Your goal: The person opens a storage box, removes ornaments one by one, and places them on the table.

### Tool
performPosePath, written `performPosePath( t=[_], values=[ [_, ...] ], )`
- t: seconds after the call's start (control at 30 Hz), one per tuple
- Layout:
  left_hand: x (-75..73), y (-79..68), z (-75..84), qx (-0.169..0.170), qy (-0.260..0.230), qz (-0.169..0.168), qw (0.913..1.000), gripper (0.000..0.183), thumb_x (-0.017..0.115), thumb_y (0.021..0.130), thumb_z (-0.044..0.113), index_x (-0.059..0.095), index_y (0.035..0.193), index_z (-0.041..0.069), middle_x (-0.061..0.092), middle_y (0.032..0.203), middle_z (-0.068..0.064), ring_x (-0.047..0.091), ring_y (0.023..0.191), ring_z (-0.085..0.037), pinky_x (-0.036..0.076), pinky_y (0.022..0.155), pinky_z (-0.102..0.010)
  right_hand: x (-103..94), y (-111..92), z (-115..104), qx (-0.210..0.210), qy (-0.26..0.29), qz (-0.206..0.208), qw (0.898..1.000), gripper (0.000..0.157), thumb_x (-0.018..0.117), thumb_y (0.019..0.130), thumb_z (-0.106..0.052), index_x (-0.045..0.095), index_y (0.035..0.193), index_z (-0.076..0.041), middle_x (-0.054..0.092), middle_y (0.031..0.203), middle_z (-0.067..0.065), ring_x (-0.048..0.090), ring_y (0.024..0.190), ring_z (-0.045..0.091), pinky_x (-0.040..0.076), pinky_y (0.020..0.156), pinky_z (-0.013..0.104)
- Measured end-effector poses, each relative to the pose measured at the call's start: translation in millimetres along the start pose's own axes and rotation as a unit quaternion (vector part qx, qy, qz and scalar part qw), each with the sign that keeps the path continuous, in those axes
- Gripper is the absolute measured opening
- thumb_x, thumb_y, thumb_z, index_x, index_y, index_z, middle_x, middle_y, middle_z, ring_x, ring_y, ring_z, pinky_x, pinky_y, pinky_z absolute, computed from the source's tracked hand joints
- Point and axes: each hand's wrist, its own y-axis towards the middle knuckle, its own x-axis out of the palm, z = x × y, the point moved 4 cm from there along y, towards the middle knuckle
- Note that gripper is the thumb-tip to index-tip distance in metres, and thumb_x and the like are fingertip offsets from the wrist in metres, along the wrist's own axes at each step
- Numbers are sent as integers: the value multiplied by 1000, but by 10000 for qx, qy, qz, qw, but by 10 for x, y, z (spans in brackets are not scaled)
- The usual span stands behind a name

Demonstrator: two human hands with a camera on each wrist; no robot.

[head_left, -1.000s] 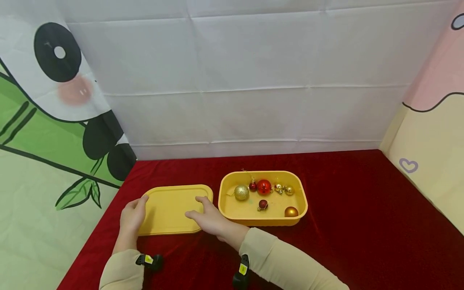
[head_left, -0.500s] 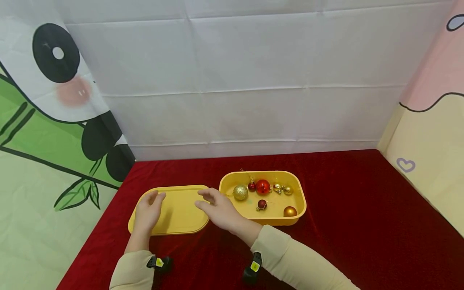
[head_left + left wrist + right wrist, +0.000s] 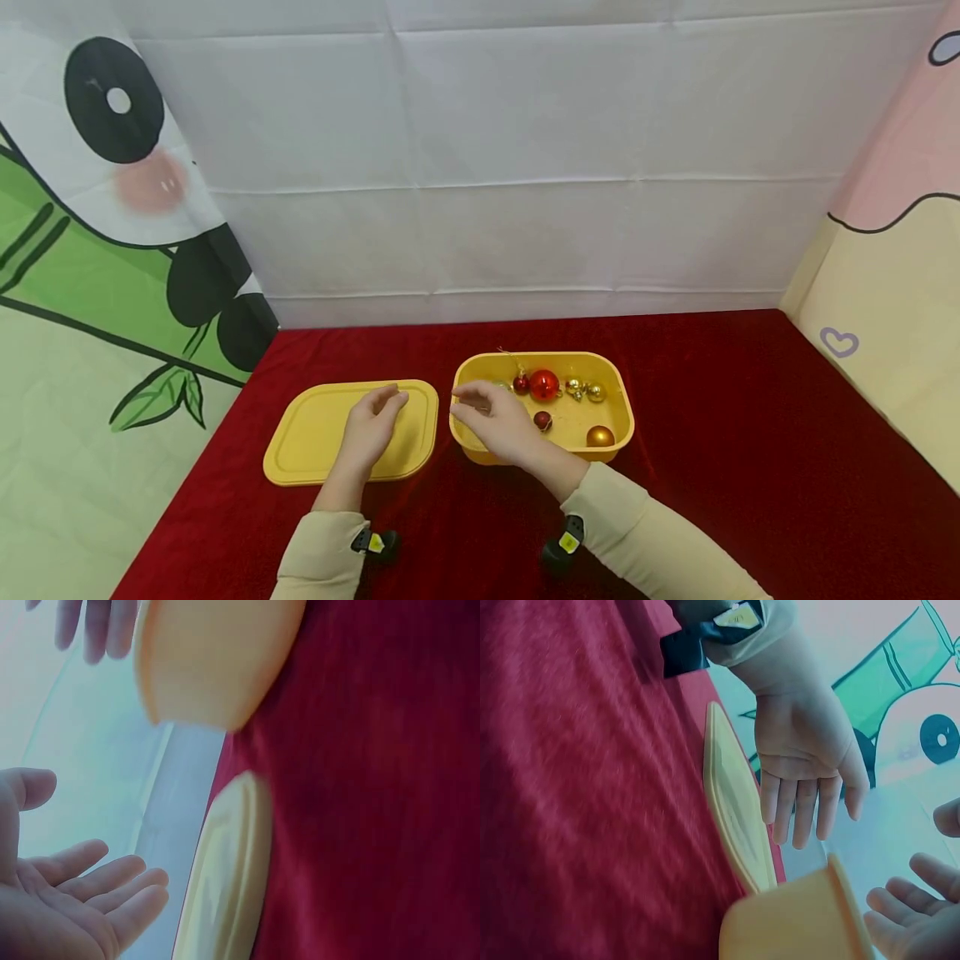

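Observation:
My left hand (image 3: 367,433) hovers over the right part of the flat yellow lid (image 3: 311,433), fingers relaxed and holding nothing. Above the left end of the yellow box (image 3: 618,433) is my right hand (image 3: 498,425), also with relaxed fingers and nothing in its grasp. Inside the box lie a shiny red ball ornament (image 3: 544,386), a small dark red one (image 3: 542,421), another dark red one (image 3: 521,384), an orange-gold ball (image 3: 600,437) and small gold ornaments (image 3: 595,392). The glittery gold ball is mostly hidden behind my right hand. Both palms show in the right wrist view.
Dark red velvet cloth (image 3: 720,450) covers the table. A white fabric backdrop (image 3: 525,167) rises behind it, with printed cartoon panels on the left (image 3: 187,183) and right. The lid lies left of the box, a narrow gap between them.
The lid shifted slightly left, then my left hand left its edge. Both hands have moved right, the left over the lid, the right over the box. The box stays put.

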Motion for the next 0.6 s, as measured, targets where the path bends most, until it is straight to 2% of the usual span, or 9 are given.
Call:
performPosePath(
  t=[0.2, 0.4, 0.5, 0.6],
  values=[
    [313, -19, 91, 157, -231, -131, 9995, 52, 53, 95, 36, 47, 137, 5, 50, 138, -16, 46, 127, -31, 41, 103, -48, -164, -38, 108, 44, -242, 79, 9997, 36, 60, 92, -31, 61, 120, -8, 65, 116, 9, 60, 110, 26, 48, 95, 45],
    [601, -18, 181, 254, -735, -361, 9963, 48, 55, 95, 29, 50, 134, 2, 53, 133, -19, 54, 119, -31, 48, 97, -43, -366, -52, 215, 155, -388, 432, 9982, 34, 66, 88, -29, 63, 117, -11, 66, 114, 9, 63, 106, 24, 50, 92, 42],
    [694, 4, 199, 207, -910, -398, 9948, 47, 56, 95, 25, 49, 135, 1, 55, 130, -21, 56, 117, -32, 52, 92, -39, -492, -62, 269, 225, -399, 619, 9970, 35, 68, 87, -26, 63, 117, -8, 67, 113, 12, 64, 103, 24, 52, 89, 40],
    [731, 32, 185, 96, -956, -282, 9950, 46, 58, 93, 20, 50, 134, 1, 58, 127, -22, 59, 111, -32, 54, 85, -34, -617, -69, 328, 267, -455, 703, 9961, 37, 68, 88, -23, 61, 118, -5, 66, 113, 15, 64, 103, 25, 52, 89, 39]
  ],
)
